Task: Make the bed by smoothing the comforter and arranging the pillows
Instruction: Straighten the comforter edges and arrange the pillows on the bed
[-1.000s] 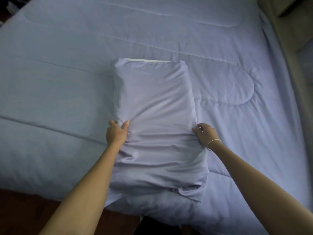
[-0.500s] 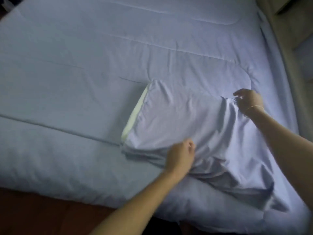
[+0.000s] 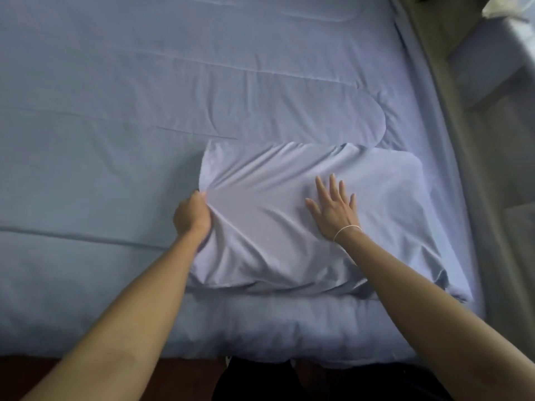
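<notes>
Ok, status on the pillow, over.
Left hand fisted on pillowcase edge. Right hand flat and open on pillow. Pillow lies crosswise on comforter, case wrinkled. Nothing in the way.

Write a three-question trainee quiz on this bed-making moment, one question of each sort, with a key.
1. True or false: the right hand lies flat, fingers spread, on top of the pillow.
2. Multiple choice. The left hand is: A) hovering above the comforter; B) closed on bunched pillowcase fabric at the pillow's left edge; C) resting flat on the pillow.
3. Fill in: a thin band is worn on the ____ wrist.

Key: 1 true; 2 B; 3 right.
</notes>
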